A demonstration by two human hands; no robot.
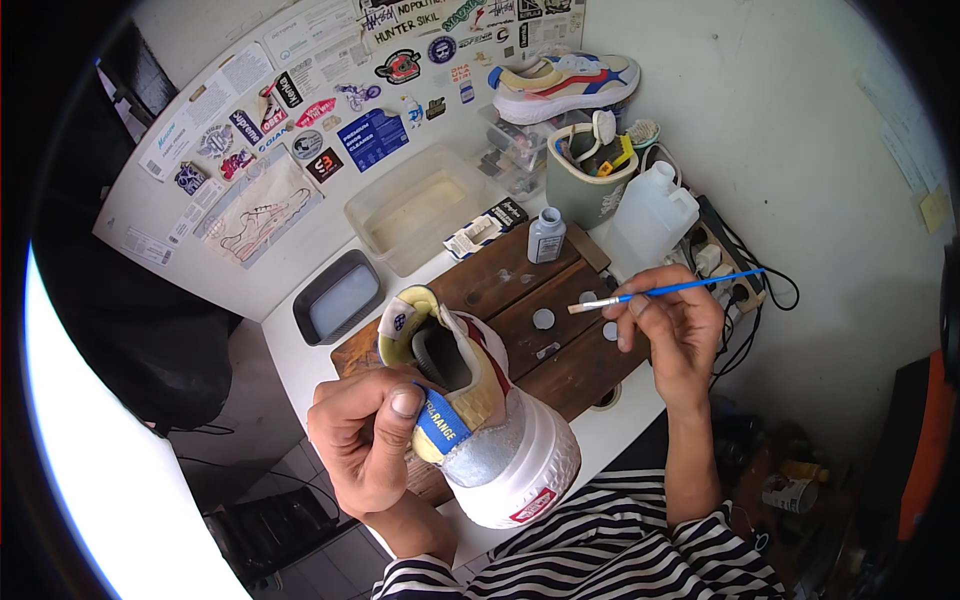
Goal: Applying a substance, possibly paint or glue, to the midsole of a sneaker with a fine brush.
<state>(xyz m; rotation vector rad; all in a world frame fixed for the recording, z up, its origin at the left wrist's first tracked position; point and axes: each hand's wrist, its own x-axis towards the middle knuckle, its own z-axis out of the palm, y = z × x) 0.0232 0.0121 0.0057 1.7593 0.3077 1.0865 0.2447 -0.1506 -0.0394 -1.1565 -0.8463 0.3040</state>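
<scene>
My left hand [372, 440] grips a sneaker [520, 455] by the blue tab at its heel, thumb on the tab. The sneaker is tilted with its heel and thick white sole toward me; it has yellow, red and grey parts. Off to the right, my right hand [668, 335] pinches a paintbrush [690, 286] with a blue handle. Its flat pale bristles point left, apart from the sneaker. Beneath the brush, small round grey caps [543, 319] lie on a dark wooden board [560, 370]. An uncapped bottle [546, 236] of greyish liquid stands at the board's far edge.
A dark tray [340, 300] and a clear plastic tub [362, 215] sit at the far left. Behind the bottle stand a green bin [590, 185] of tools and a white jug [652, 215]. Another sneaker [570, 85] rests on stacked boxes. Cables [765, 300] hang at right.
</scene>
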